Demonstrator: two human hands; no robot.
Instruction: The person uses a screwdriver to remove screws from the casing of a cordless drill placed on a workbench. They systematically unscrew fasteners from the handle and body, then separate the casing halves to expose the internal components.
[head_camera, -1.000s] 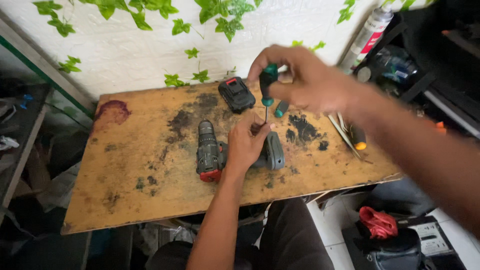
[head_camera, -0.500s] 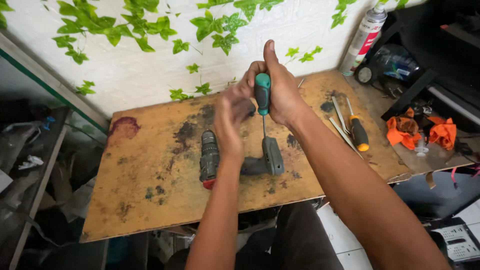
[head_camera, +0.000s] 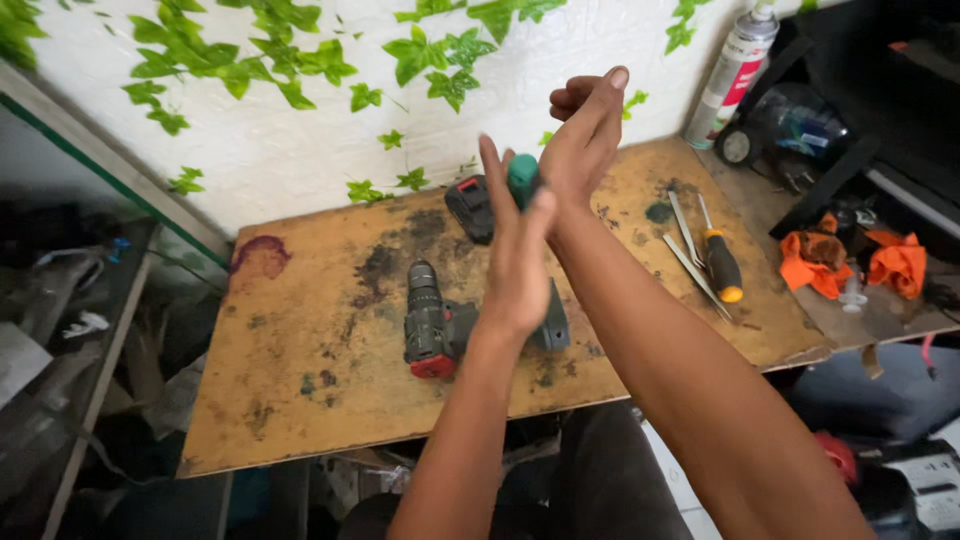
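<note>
Stained tabletop (head_camera: 300, 400), ivy wall behind. Both hands now raised flat, palms pressing screwdriver (head_camera: 522, 180) between: left hand (head_camera: 515, 250), right hand (head_camera: 580, 140). Earlier right fist gripped handle. Drill (head_camera: 430, 325) unmoved, mid-frame.

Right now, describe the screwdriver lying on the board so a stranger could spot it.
Find the stained wooden board under the ivy wall and go to its right end, below the spray can. There the screwdriver lies beside two thin metal strips. Its black handle with an orange tip sets it apart.
</note>
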